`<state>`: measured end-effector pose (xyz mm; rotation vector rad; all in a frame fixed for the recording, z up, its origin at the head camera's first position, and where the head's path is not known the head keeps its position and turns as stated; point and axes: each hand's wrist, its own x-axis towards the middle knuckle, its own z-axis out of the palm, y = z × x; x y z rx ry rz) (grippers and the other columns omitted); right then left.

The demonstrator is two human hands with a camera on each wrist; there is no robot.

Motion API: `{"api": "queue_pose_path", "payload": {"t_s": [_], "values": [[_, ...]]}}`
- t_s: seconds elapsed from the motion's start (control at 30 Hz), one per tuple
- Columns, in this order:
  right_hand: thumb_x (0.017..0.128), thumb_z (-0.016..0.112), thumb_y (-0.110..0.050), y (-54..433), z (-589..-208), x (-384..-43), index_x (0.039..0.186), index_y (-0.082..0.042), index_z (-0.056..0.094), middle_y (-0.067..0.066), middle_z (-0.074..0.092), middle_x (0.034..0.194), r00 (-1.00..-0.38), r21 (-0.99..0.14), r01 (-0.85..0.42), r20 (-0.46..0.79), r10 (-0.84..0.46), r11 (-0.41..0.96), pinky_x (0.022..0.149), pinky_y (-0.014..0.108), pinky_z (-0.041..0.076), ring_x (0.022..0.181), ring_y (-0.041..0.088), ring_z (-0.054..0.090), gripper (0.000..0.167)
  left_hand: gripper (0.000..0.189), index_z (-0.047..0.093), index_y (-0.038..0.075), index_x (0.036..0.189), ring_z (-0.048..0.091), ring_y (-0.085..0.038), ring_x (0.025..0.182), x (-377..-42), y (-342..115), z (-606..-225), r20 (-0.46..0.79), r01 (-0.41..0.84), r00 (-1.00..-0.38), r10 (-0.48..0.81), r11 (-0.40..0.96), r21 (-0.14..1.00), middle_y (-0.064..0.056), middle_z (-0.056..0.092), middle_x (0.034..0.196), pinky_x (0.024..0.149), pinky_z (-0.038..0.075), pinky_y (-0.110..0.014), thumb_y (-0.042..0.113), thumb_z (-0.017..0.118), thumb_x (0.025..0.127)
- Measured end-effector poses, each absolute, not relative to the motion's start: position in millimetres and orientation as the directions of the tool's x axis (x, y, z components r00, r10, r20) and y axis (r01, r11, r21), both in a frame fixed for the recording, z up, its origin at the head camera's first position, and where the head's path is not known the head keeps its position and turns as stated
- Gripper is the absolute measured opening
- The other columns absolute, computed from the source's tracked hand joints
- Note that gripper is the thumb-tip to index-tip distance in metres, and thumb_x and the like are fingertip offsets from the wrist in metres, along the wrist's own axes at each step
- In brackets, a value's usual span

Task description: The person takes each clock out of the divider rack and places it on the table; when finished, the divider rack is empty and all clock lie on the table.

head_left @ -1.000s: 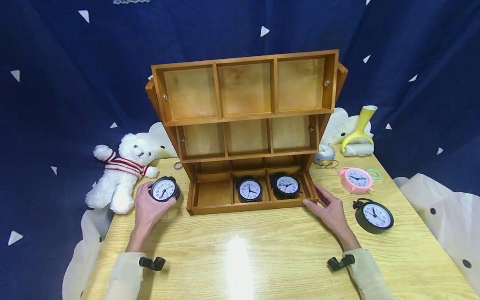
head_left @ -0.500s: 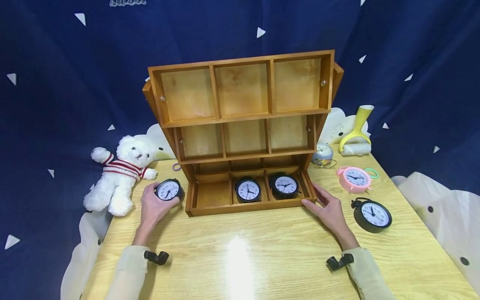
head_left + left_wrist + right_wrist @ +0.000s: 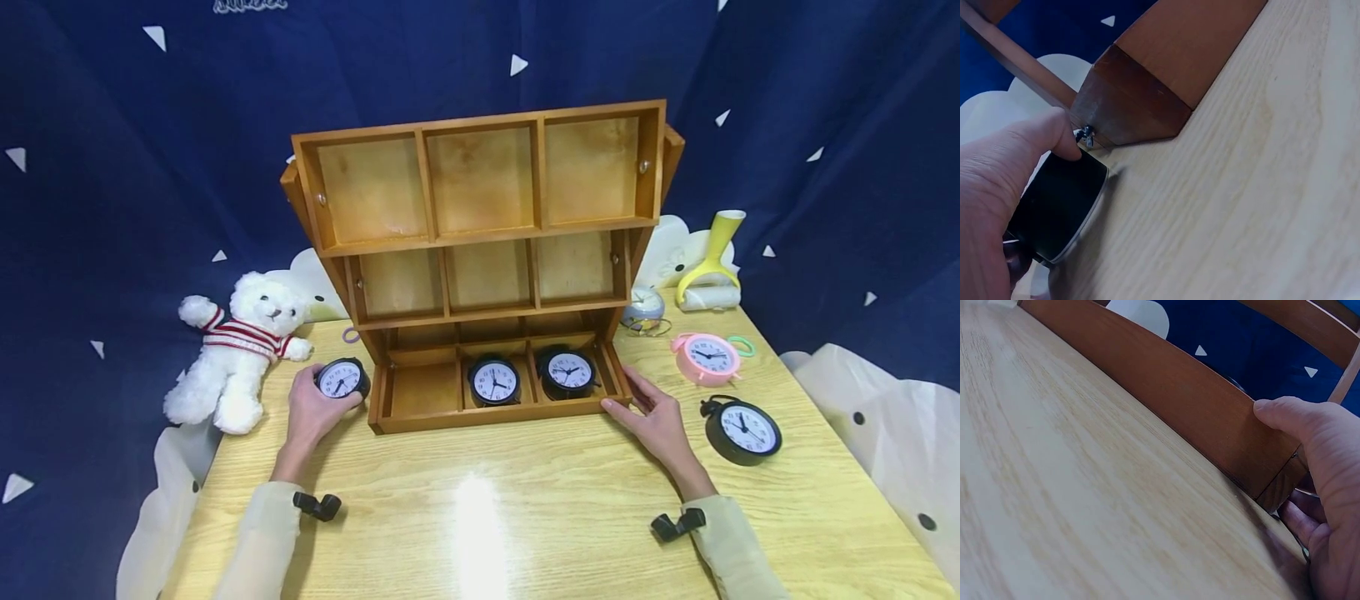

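A big dark blue cloth (image 3: 420,50) hangs like a wall, far past the left hand (image 3: 311,417) and the right hand (image 3: 660,421). It has soft folds and little white triangles (image 3: 518,64). High up beyond the left hand are some curly letters (image 3: 250,5); they are cut off at the top, but maybe they say "sweet". Under both hands is a table (image 3: 390,517) of light yellow wood with wavy lines. White cloth with dark dots (image 3: 862,433) hangs at its sides, outside each hand. White puffy cloud shapes (image 3: 311,271) show behind its back edge. A bright shine (image 3: 476,533) sits on the wood, in the middle, on the near side of the hands
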<state>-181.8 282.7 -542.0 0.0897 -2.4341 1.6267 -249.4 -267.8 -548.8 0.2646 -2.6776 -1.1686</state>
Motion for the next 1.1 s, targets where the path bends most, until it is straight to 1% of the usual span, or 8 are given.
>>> {"api": "queue_pose_path", "payload": {"t_s": [0.1,0.17,0.33,0.4,0.47,0.73,0.9,1.1], "values": [[0.090,0.084,-0.010,282.7,-541.0,-182.2,0.149,0.007,0.052,0.027,0.051,0.151,-0.976,-0.905,-0.164,0.205,0.066,0.393,0.099,0.009,0.047,0.136,0.041,0.052,0.069,0.088,0.047,-0.007,0.144,0.052,-0.042,0.123,-251.8,-268.3,-546.5,0.108,-0.083,-0.966,-0.236,0.675,0.733,-0.028,0.054,0.135,0.110,0.045,-0.056,0.021,0.089,0.072],[0.090,0.084,-0.010,282.6,-541.2,-181.7,0.148,0.007,0.052,0.027,0.052,0.151,-0.976,-0.903,-0.164,0.206,0.067,0.396,0.099,0.009,0.047,0.136,0.038,0.053,0.069,0.087,0.047,-0.007,0.144,0.052,-0.043,0.124,-251.8,-269.6,-546.3,0.112,-0.075,-0.968,-0.225,0.686,0.724,-0.028,0.054,0.136,0.111,0.044,-0.056,0.020,0.088,0.073],[0.089,0.084,-0.009,283.1,-540.8,-182.3,0.147,0.009,0.052,0.028,0.053,0.150,-0.974,-0.902,-0.171,0.216,0.072,0.396,0.099,0.011,0.048,0.135,0.038,0.053,0.069,0.087,0.046,-0.007,0.147,0.050,-0.044,0.130,-250.1,-272.0,-545.7,0.123,-0.048,-0.973,-0.194,0.698,0.714,-0.029,0.054,0.140,0.115,0.041,-0.057,0.021,0.085,0.075],[0.089,0.084,-0.009,282.7,-540.5,-181.9,0.147,0.009,0.052,0.028,0.053,0.150,-0.974,-0.900,-0.168,0.214,0.072,0.402,0.099,0.011,0.048,0.135,0.041,0.052,0.069,0.088,0.044,-0.008,0.149,0.049,-0.046,0.132,-249.1,-273.4,-545.1,0.116,-0.044,-0.976,-0.182,0.695,0.718,-0.031,0.052,0.143,0.116,0.039,-0.058,0.021,0.084,0.075],[0.090,0.084,-0.009,282.3,-540.6,-181.3,0.148,0.010,0.051,0.028,0.053,0.150,-0.975,-0.898,-0.166,0.211,0.068,0.408,0.099,0.010,0.048,0.135,0.041,0.053,0.069,0.090,0.042,-0.008,0.151,0.047,-0.047,0.135,-248.3,-274.7,-545.0,0.108,-0.043,-0.979,-0.172,0.697,0.716,-0.032,0.050,0.147,0.118,0.038,-0.059,0.020,0.083,0.076],[0.090,0.083,-0.009,282.3,-539.0,-181.1,0.148,0.010,0.051,0.029,0.052,0.151,-0.975,-0.905,-0.174,0.214,0.063,0.388,0.099,0.009,0.048,0.135,0.046,0.051,0.069,0.093,0.037,-0.006,0.156,0.042,-0.048,0.142,-247.5,-278.3,-547.9,0.090,-0.040,-0.984,-0.152,0.688,0.725,-0.031,0.044,0.154,0.121,0.034,-0.058,0.022,0.081,0.079],[0.090,0.083,-0.010,281.3,-538.4,-180.0,0.148,0.010,0.051,0.029,0.051,0.151,-0.978,-0.907,-0.159,0.198,0.061,0.391,0.098,0.008,0.047,0.136,0.046,0.050,0.070,0.094,0.034,-0.008,0.157,0.037,-0.049,0.147,-244.3,-276.7,-546.3,0.114,-0.026,-0.981,-0.158,0.686,0.727,-0.032,0.038,0.159,0.123,0.030,-0.059,0.022,0.080,0.080],[0.090,0.084,-0.011,281.6,-538.6,-180.7,0.148,0.009,0.051,0.027,0.052,0.151,-0.977,-0.897,-0.158,0.202,0.064,0.412,0.098,0.009,0.047,0.136,0.044,0.051,0.069,0.096,0.032,-0.005,0.159,0.032,-0.047,0.151,-238.3,-270.0,-539.4,0.172,0.011,-0.971,-0.167,0.684,0.729,-0.029,0.034,0.164,0.125,0.028,-0.057,0.023,0.079,0.082]]}}
